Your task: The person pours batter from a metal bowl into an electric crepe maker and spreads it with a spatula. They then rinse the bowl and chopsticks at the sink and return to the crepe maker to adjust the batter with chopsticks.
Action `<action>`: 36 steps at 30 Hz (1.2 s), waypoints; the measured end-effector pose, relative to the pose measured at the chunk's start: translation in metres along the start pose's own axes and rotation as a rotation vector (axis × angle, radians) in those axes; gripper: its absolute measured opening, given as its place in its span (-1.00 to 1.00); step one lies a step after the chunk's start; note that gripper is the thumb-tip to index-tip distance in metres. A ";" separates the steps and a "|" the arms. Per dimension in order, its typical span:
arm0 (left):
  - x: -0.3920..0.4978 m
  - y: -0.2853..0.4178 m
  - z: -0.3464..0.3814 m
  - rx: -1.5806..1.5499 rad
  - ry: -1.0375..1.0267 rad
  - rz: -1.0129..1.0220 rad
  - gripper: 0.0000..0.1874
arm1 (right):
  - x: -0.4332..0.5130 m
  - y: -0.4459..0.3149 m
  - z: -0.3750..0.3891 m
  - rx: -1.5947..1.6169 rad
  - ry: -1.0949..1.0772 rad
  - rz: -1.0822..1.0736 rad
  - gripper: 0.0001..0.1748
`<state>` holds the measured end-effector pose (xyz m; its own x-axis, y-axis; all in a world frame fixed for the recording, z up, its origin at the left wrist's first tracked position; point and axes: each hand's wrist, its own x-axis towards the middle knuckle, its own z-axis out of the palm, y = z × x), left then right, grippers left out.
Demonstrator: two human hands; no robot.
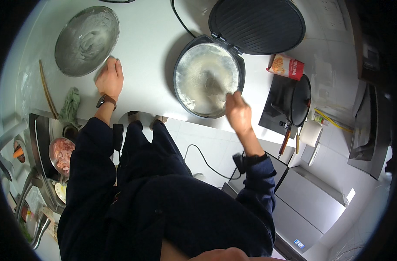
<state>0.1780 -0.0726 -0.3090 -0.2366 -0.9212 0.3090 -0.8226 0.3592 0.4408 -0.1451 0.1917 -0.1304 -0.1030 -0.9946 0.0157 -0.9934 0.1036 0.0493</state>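
Note:
My right hand [238, 109] is closed at the near right rim of a round metal bowl [183, 106], which sits on the lower half of an electric griddle [242, 70]. A blurred utensil [219, 86] runs from my fingers into the bowl; its kind is unclear. Pale flour or batter [192, 76] coats the inside. At the counter's left, my left hand [109, 78] rests with curled fingers against the lower right edge of a wide steel bowl [68, 49] smeared with white flour. Whether those fingers grip the rim is hidden.
The griddle's ribbed black lid [257, 24] stands open behind. A red food packet [288, 67] lies beside a lidded black pan [286, 101]. Leftward are a green cloth [69, 104], chopsticks [46, 88], and a sink [42, 143] with a bowl of raw meat [63, 153]. A cable [205, 160] hangs below.

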 end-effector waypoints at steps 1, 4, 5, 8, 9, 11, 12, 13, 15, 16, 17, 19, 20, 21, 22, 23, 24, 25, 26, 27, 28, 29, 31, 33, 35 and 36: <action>0.000 0.000 0.000 -0.006 0.005 0.009 -0.82 | 0.009 0.009 0.005 -0.033 0.045 0.059 -0.87; 0.000 -0.001 0.001 0.019 0.023 0.011 -0.82 | 0.018 0.014 0.023 -0.106 0.020 0.057 -0.95; -0.001 -0.001 0.001 0.018 0.015 0.009 -0.82 | 0.017 0.008 0.028 -0.132 -0.010 0.047 -0.97; -0.002 -0.002 0.001 0.013 -0.003 -0.002 -0.82 | 0.002 -0.033 0.035 -0.124 -0.156 0.047 -0.84; -0.001 -0.002 0.002 0.011 0.000 -0.003 -0.82 | -0.001 -0.049 0.033 -0.123 -0.173 0.026 -0.84; -0.001 -0.002 0.002 0.008 0.001 -0.005 -0.82 | -0.002 -0.080 0.025 0.040 -0.140 0.041 -0.91; 0.000 -0.002 0.001 0.009 -0.001 -0.006 -0.82 | 0.002 -0.089 0.019 0.116 -0.107 0.020 -0.91; 0.000 -0.001 0.001 0.009 -0.004 -0.004 -0.81 | 0.006 -0.095 0.012 0.205 -0.048 -0.004 -0.90; 0.000 -0.001 0.000 0.008 0.002 0.002 -0.81 | 0.022 -0.090 -0.003 0.229 -0.042 0.091 -0.93; 0.000 0.000 -0.001 0.013 -0.004 -0.003 -0.81 | 0.032 -0.078 -0.012 0.237 -0.001 0.084 -0.94; 0.000 0.000 -0.001 0.003 0.005 0.006 -0.81 | 0.040 -0.062 -0.021 0.251 0.049 0.069 -0.95; 0.000 0.000 -0.001 -0.010 0.002 0.004 -0.82 | 0.050 -0.029 -0.039 0.191 -0.061 0.036 -0.93; 0.000 0.000 -0.002 -0.009 0.005 0.005 -0.82 | 0.054 -0.013 -0.046 0.126 -0.118 -0.082 -0.93; 0.000 0.001 -0.002 -0.008 0.007 0.005 -0.82 | 0.058 0.000 -0.051 0.065 -0.169 -0.197 -0.92; 0.000 0.001 -0.002 -0.006 0.009 0.005 -0.82 | 0.061 0.008 -0.052 -0.037 -0.288 -0.279 -0.91; 0.000 0.001 -0.002 0.001 -0.002 -0.005 -0.82 | 0.064 0.012 -0.051 -0.098 -0.318 -0.404 -0.90; 0.000 0.001 -0.002 0.009 -0.013 -0.014 -0.82 | 0.067 0.015 -0.049 -0.164 -0.355 -0.507 -0.90; 0.000 0.002 -0.002 0.017 -0.032 -0.030 -0.82 | 0.071 0.015 -0.045 -0.248 -0.422 -0.602 -0.89; 0.000 0.002 -0.002 0.023 -0.021 -0.020 -0.82 | 0.075 0.012 -0.040 -0.210 -0.490 -0.620 -0.88; -0.001 0.002 -0.002 0.030 -0.017 -0.018 -0.82 | 0.080 0.009 -0.035 -0.192 -0.479 -0.671 -0.87; -0.001 0.002 -0.002 0.038 -0.011 -0.015 -0.83 | 0.086 0.007 -0.030 -0.180 -0.505 -0.714 -0.86; 0.000 0.002 -0.002 0.047 -0.012 -0.014 -0.83 | 0.093 0.005 -0.025 -0.154 -0.491 -0.765 -0.85; 0.000 0.002 -0.002 0.064 -0.022 -0.013 -0.82 | 0.106 -0.004 -0.009 -0.051 -0.508 -0.715 -0.85; 0.000 0.002 -0.002 0.058 -0.003 0.001 -0.82 | 0.126 -0.010 0.008 0.006 -0.523 -0.679 -0.87; 0.000 0.002 -0.002 0.059 -0.010 -0.004 -0.82 | 0.144 -0.012 0.026 0.021 -0.411 -0.573 -0.76; 0.000 0.001 -0.002 0.060 -0.020 -0.012 -0.82 | 0.157 -0.006 0.032 0.106 -0.335 -0.523 -0.73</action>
<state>0.1776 -0.0718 -0.3070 -0.2362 -0.9285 0.2865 -0.8549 0.3387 0.3929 -0.1568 0.0343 -0.1606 0.4048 -0.8645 -0.2980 -0.9144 -0.3822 -0.1335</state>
